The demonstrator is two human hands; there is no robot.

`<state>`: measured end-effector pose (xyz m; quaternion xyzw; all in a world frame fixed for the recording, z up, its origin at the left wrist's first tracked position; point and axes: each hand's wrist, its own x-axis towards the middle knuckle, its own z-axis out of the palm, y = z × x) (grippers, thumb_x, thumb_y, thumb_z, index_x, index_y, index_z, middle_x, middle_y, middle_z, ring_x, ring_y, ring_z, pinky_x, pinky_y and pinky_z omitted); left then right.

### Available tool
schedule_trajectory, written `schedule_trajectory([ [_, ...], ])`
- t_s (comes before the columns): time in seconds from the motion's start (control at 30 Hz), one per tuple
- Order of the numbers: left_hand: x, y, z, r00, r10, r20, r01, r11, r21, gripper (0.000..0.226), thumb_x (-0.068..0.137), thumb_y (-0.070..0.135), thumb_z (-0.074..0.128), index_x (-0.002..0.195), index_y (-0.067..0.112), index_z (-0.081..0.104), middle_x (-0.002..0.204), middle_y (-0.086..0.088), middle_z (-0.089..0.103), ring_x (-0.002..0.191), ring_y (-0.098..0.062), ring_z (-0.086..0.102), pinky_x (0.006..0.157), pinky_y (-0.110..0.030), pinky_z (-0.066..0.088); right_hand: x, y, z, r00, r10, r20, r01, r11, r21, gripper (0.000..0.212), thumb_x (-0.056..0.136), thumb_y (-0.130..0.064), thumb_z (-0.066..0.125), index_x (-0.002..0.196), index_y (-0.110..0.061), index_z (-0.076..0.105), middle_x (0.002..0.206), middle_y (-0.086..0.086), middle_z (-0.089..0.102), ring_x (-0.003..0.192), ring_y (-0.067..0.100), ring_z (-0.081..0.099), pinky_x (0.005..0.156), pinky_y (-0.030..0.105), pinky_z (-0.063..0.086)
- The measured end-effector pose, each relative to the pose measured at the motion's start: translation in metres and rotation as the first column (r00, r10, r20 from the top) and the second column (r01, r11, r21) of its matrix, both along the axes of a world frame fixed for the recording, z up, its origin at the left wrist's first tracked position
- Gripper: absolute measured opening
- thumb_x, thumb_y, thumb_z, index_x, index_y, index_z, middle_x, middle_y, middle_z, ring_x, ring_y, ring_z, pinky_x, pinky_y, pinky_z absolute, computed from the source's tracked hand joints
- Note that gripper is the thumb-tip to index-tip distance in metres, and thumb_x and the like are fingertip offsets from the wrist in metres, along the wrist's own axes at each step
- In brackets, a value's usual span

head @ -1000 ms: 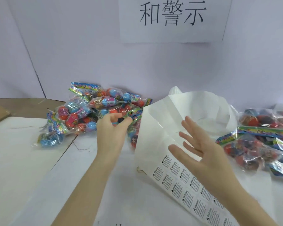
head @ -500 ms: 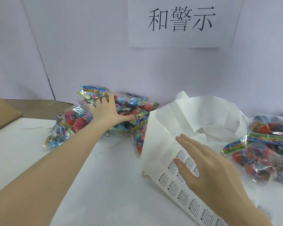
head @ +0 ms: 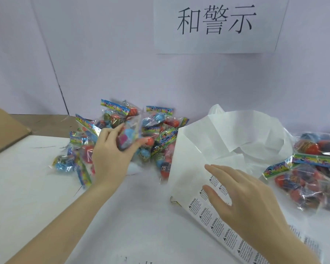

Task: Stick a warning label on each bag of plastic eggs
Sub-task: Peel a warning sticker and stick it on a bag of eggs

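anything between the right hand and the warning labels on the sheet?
Nothing visible. The right hand hovers open directly over the label sheet, its fingers above the printed warning labels. The left hand grips a bag of eggs off to the side.

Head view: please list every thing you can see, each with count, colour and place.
Left pile of egg bags: many, clear with coloured eggs, far centre-left of table.
Held bag: one, clear, blue and pink eggs, above that pile.
Right pile of egg bags: several, right edge.
Label sheet: one, white, curled, WARNING labels along near edge.
Sign: one, white, black characters, on wall.
Cardboard: brown, far left.
Table: white.
Left hand: grips held bag.
Right hand: fingers straight, over labels.
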<state>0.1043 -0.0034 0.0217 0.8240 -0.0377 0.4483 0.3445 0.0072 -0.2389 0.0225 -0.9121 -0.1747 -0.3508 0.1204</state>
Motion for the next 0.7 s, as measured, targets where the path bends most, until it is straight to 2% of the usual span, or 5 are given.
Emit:
schedule_trajectory([
  [0.13, -0.016, -0.025, 0.026, 0.982, -0.178, 0.059, 0.178, 0.789, -0.588, 0.039, 0.068, 0.057, 0.06, 0.075, 0.018, 0.058, 0.063, 0.015, 0.051, 0.056, 0.005, 0.049, 0.059, -0.009, 0.04, -0.001, 0.001, 0.002, 1.0, -0.019, -0.022, 0.02, 0.999, 0.036, 0.034, 0.073, -0.032, 0.065, 0.099, -0.011, 0.073, 0.084, -0.005, 0.072, 0.063, 0.015, 0.067, 0.053, 0.024, 0.049],
  [0.23, -0.029, -0.046, 0.042, 0.882, -0.471, -0.033, 0.246, 0.518, -0.819, 0.048, 0.057, 0.061, 0.06, 0.069, 0.015, 0.057, 0.067, 0.001, 0.059, 0.064, -0.015, 0.056, 0.07, -0.038, 0.052, -0.005, 0.006, 0.009, 0.983, 0.005, -0.186, 0.044, 0.965, 0.258, 0.045, 0.084, -0.057, 0.049, 0.107, -0.024, 0.068, 0.087, -0.018, 0.069, 0.069, 0.004, 0.064, 0.06, 0.023, 0.048],
  [0.4, -0.059, -0.091, 0.037, 0.64, -0.766, -0.061, 0.412, 0.41, -0.814, 0.063, 0.05, 0.059, 0.061, 0.077, 0.002, 0.06, 0.059, -0.006, 0.064, 0.043, -0.012, 0.058, 0.045, -0.023, 0.051, -0.005, 0.006, 0.015, 0.851, 0.435, -0.293, 0.027, 0.521, 0.853, 0.053, 0.059, -0.072, 0.051, 0.102, -0.043, 0.061, 0.093, -0.023, 0.069, 0.08, 0.003, 0.064, 0.068, 0.019, 0.048],
  [0.57, -0.063, -0.107, 0.028, 0.559, -0.828, -0.055, 0.417, 0.337, -0.844, 0.054, 0.053, 0.062, 0.059, 0.084, 0.018, 0.066, 0.074, -0.003, 0.07, 0.066, -0.016, 0.067, 0.057, -0.023, 0.056, -0.001, 0.001, 0.018, 0.747, 0.63, -0.212, 0.072, 0.241, 0.968, 0.059, 0.049, -0.021, 0.081, 0.105, -0.023, 0.062, 0.085, 0.003, 0.074, 0.077, 0.017, 0.071, 0.059, 0.015, 0.051],
  [0.7, -0.062, -0.102, 0.026, 0.511, -0.859, 0.041, 0.321, 0.147, -0.936, 0.079, 0.052, 0.068, 0.052, 0.111, 0.017, 0.061, 0.09, -0.003, 0.075, 0.075, -0.021, 0.072, 0.061, -0.029, 0.058, -0.001, 0.004, 0.014, 0.685, 0.668, -0.289, 0.12, 0.288, 0.95, 0.09, 0.04, -0.015, 0.094, 0.117, -0.032, 0.05, 0.096, -0.004, 0.073, 0.085, 0.013, 0.07, 0.068, 0.019, 0.054],
])
